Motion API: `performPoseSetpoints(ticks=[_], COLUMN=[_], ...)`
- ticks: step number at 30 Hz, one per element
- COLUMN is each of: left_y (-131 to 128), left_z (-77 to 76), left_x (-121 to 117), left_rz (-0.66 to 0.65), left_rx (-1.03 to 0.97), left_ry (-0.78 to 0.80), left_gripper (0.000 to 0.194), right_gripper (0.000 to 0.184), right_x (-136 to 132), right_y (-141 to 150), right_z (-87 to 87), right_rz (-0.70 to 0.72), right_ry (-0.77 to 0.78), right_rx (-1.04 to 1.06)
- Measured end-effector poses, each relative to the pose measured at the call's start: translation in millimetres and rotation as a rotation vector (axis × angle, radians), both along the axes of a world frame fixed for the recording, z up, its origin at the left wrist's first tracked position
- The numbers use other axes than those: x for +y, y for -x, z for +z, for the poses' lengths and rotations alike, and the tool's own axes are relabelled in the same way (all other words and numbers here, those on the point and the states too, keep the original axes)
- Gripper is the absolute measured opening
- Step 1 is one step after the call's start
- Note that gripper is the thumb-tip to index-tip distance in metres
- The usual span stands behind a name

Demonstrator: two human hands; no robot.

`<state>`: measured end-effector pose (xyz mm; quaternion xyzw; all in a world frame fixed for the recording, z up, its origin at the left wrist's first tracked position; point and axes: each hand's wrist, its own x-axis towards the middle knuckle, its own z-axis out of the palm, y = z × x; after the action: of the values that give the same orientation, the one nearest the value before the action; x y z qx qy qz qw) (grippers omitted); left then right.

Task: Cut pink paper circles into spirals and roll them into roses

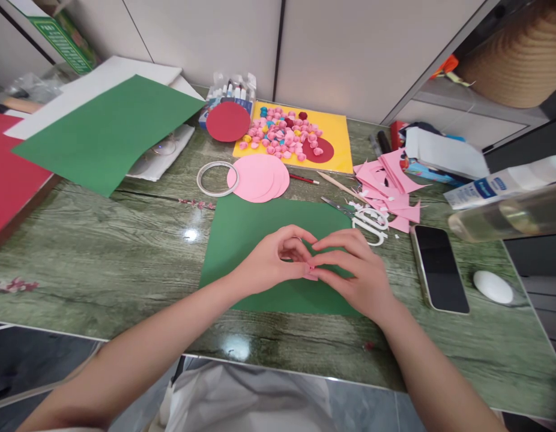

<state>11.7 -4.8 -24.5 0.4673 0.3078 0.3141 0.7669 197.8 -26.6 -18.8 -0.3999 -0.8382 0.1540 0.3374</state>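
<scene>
Over a sheet of green paper (255, 219), my left hand (282, 255) and my right hand (356, 270) meet at their fingertips. Both are pinched round a small pink paper piece (310, 273), most of it hidden by the fingers. Just beyond my right hand lie white-handled scissors (370, 225), blades pointing left. Pink paper circles (257, 178) overlap at the far edge of the green sheet, with a roll of tape (215, 179) touching them on the left. Many little rolled paper roses (280, 135), mostly pink, are heaped on a yellow sheet (341, 135).
Pink paper scraps (390, 189), a pencil (305, 179) and a pointed wooden stick (336, 183) lie behind the hands. At right are a phone (441, 270), a white oval object (493, 287) and bottles (507, 180). Large green paper (111, 132) overlies white sheets at left; markers (233, 93) stand behind.
</scene>
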Motion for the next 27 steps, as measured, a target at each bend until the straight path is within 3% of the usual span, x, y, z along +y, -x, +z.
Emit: performPoseSetpoints(ticks=[6, 12, 27], left_y=[-3, -7, -9], left_z=[-1.5, -3.8, -11.5], left_x=[-2, -5, -7], left_rz=[0.051, 0.089, 0.133], left_rx=[0.014, -0.018, -0.025], left_ry=[0.030, 0.091, 0.072], left_gripper=[0.031, 0.033, 0.034], right_gripper=[0.022, 0.007, 0.008], right_x=[-1, -2, -2], right_y=[1, 4, 5], right_z=[-5.1, -5.4, -2.8], right_rz=[0.032, -0.093, -0.118], right_ry=[0.016, -0.029, 0.097], right_rx=[-0.045, 0.008, -0.023])
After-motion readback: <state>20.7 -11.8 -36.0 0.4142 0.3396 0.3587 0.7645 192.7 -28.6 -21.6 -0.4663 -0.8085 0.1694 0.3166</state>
